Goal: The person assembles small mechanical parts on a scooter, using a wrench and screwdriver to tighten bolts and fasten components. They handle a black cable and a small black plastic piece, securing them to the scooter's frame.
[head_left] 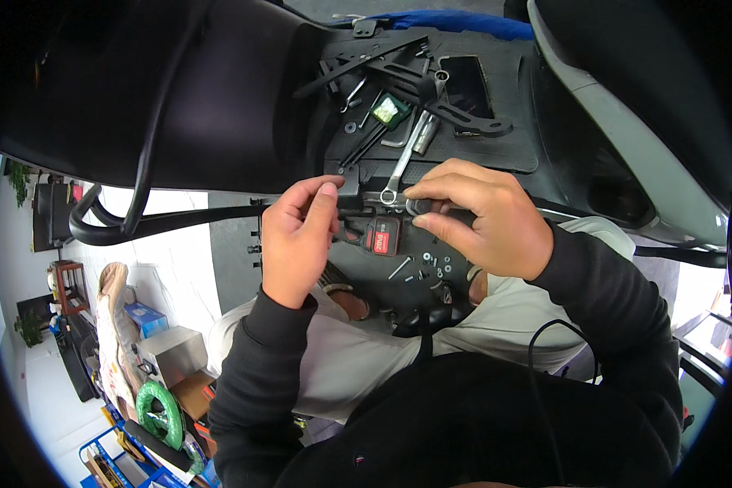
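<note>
Over the near edge of a scooter's black footboard (504, 150), both my hands are raised. My left hand (297, 232) has its thumb and index finger pinched together beside a small black bracket (349, 189); what lies between the fingertips, if anything, is too small to tell. Between thumb and fingers of my right hand (492, 213) is a small dark round piece (417, 206). Just left of it, the ring end of a combination wrench (404, 163) points toward me. A metal socket (425, 134) lies alongside that wrench.
Black slotted brackets (464, 118), a phone (468, 85), a green hex key holder (390, 110) and a washer (350, 128) lie on the footboard. Below are a red-black tool battery (382, 236) and loose bolts (400, 267). A black tube rail (195, 215) runs left.
</note>
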Action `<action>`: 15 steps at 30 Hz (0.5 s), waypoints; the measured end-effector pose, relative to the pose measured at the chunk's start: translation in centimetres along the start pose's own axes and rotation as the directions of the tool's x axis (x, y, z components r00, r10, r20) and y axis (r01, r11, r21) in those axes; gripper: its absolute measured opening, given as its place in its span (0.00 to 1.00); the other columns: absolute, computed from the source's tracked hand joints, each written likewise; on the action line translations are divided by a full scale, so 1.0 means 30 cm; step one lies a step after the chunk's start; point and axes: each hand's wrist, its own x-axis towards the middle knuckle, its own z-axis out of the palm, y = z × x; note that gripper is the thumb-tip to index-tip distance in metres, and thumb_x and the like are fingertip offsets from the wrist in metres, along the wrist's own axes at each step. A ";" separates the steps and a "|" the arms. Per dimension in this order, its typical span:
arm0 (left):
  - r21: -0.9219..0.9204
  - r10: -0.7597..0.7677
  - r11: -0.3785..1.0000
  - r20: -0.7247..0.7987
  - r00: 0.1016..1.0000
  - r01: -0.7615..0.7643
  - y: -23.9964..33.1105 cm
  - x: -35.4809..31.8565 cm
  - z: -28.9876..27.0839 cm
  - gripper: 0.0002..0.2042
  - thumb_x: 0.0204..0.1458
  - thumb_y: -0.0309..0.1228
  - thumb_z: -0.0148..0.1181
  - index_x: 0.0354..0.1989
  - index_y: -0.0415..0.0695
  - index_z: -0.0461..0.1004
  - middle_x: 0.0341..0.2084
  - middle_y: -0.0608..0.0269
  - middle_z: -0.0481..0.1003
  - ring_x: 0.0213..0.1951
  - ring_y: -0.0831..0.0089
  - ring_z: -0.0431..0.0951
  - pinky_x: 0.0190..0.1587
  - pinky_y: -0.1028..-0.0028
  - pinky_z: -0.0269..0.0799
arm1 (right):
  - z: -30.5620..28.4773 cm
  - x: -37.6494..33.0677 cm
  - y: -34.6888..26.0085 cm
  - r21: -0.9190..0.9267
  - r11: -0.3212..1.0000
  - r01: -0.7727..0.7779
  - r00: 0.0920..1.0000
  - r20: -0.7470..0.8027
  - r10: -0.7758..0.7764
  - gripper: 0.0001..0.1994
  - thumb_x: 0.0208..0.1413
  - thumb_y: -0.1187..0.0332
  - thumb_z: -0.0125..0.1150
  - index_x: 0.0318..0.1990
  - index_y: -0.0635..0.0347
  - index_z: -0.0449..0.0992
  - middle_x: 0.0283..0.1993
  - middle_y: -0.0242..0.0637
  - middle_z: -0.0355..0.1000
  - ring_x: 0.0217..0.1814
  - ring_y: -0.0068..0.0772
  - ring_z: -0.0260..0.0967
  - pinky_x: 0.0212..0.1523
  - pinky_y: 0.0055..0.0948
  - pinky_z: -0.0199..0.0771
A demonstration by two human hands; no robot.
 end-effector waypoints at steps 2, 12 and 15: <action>-0.049 -0.033 0.998 0.085 0.996 0.037 -0.020 0.026 0.002 0.14 0.70 0.35 0.60 0.49 0.36 0.84 0.23 0.74 0.73 0.25 0.85 0.69 0.29 0.79 0.68 | -0.023 0.005 -0.009 -0.011 1.000 0.001 1.000 -0.011 -0.001 0.15 0.57 0.78 0.73 0.53 0.66 0.83 0.48 0.42 0.81 0.40 0.32 0.81 0.43 0.29 0.83; -0.342 -0.218 0.875 0.356 0.909 0.344 -0.013 0.263 0.316 0.42 0.67 0.61 0.58 0.68 0.26 0.65 0.51 0.50 0.82 0.24 0.83 0.57 0.31 0.76 0.65 | -0.212 0.044 -0.015 0.260 0.951 0.168 0.829 -0.560 0.007 0.16 0.72 0.71 0.61 0.62 0.70 0.74 0.56 0.45 0.80 0.57 0.26 0.77 0.61 0.25 0.75; -0.546 -0.239 0.697 0.434 0.868 0.465 -0.008 0.399 0.433 0.34 0.64 0.63 0.60 0.49 0.35 0.75 0.30 0.66 0.77 0.20 0.82 0.56 0.28 0.77 0.62 | -0.205 0.049 0.002 0.343 0.925 0.167 0.840 -0.540 0.049 0.15 0.72 0.72 0.61 0.61 0.70 0.75 0.53 0.43 0.80 0.57 0.27 0.78 0.61 0.26 0.75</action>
